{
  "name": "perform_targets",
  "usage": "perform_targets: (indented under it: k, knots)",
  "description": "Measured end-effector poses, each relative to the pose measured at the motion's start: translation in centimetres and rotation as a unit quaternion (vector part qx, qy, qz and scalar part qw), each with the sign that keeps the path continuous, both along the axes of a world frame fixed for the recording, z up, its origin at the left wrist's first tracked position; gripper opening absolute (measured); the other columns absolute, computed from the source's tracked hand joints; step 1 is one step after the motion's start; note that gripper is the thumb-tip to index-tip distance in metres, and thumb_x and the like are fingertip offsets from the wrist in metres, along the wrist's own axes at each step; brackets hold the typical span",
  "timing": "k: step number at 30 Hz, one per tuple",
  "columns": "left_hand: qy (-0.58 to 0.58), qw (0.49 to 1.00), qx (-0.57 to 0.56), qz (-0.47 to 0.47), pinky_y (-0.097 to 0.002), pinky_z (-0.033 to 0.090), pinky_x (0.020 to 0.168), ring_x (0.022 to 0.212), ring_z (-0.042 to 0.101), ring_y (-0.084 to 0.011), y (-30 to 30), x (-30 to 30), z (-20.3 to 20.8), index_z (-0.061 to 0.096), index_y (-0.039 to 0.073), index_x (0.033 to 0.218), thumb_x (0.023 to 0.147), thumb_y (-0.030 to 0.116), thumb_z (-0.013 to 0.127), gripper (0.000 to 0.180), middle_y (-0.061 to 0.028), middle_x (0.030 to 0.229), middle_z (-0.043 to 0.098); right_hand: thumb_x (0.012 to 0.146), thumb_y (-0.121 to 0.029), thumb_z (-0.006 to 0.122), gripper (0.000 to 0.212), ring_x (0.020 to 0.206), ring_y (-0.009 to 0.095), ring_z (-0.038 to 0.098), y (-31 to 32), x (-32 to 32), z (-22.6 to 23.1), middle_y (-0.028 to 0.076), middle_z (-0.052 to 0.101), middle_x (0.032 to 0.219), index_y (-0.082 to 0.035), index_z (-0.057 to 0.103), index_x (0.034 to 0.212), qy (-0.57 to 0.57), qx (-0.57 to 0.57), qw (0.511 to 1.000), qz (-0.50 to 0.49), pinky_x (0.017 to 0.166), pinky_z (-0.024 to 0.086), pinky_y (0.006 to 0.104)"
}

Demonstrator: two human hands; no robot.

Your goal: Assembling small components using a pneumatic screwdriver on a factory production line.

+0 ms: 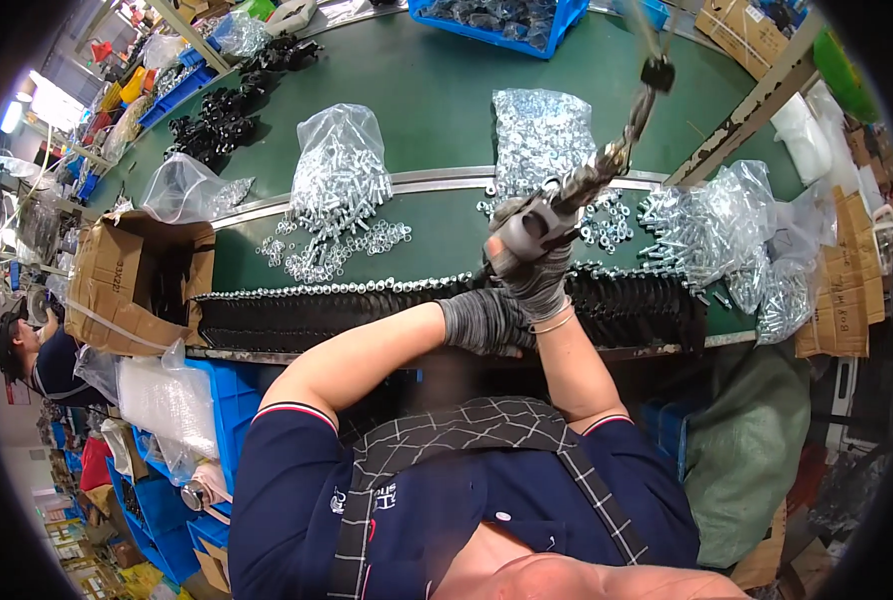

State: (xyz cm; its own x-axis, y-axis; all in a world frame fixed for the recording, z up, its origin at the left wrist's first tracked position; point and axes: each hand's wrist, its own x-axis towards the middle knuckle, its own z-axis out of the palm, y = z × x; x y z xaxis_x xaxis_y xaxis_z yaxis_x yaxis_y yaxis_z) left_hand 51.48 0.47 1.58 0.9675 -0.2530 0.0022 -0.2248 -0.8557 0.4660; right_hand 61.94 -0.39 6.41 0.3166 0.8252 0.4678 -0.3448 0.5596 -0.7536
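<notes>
My right hand [535,275], in a grey striped glove with bare fingertips, is closed around a grey power screwdriver [539,222] hanging from above on a cord. The tool is tilted over the row of black parts [347,318] lined up along the near edge of the bench. My left hand [482,322], gloved alike, lies on that row just below my right wrist; its fingers are mostly hidden. Small shiny metal pieces [367,287] top the row. Loose nuts or washers [607,222] lie beside the tool, partly behind my right hand.
Plastic bags of metal sleeves [342,190], nuts [542,130] and bolts [702,225] stand on the green bench. An open cardboard box [132,290] is at its left end. A blue bin [502,35] sits at the back, and a metal post [752,115] rises at right. Another person [52,360] is far left.
</notes>
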Motion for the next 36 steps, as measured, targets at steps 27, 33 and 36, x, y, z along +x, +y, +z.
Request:
perform_targets:
  k: [27, 33, 36]
  knots:
    - [-0.088, 0.995, 0.045, 0.027, -0.0448, 0.017, 0.111, 0.135, 0.026, -0.0294, 0.6, -3.9, 0.2, 0.047, 0.018, 0.131, 0.084, 0.033, 0.055, 0.050, -0.0068, 0.143, 0.034, 0.072, -0.010, 0.074, 0.051, 0.089, 0.020, 0.058, 0.7, -1.4, 0.7, 0.009, 0.055, 0.102, -0.010, 0.046, 0.115, 0.097, -0.006, 0.992, 0.075, 0.083, 0.048, 0.0328]
    - [-0.080, 0.996, 0.030, 0.039, -0.0434, 0.018, 0.111, 0.133, 0.028, -0.0296, 0.5, -4.0, 0.9, 0.045, 0.018, 0.132, 0.083, 0.037, 0.057, 0.054, -0.0077, 0.141, 0.036, 0.072, -0.009, 0.072, 0.048, 0.089, 0.014, 0.056, -0.4, -1.9, 2.8, 0.007, 0.056, 0.102, -0.007, 0.044, 0.111, -0.105, 0.038, 0.992, -0.062, 0.072, 0.048, 0.0274]
    - [-0.050, 0.998, 0.010, 0.045, -0.0432, 0.019, 0.111, 0.133, 0.029, -0.0293, 0.9, -3.9, 1.1, 0.045, 0.019, 0.133, 0.083, 0.038, 0.057, 0.055, -0.0077, 0.141, 0.036, 0.072, -0.010, 0.072, 0.049, 0.090, 0.014, 0.056, 0.4, -3.3, 1.0, 0.008, 0.055, 0.104, -0.007, 0.044, 0.112, -0.104, 0.030, 0.994, -0.031, 0.072, 0.048, 0.0276]
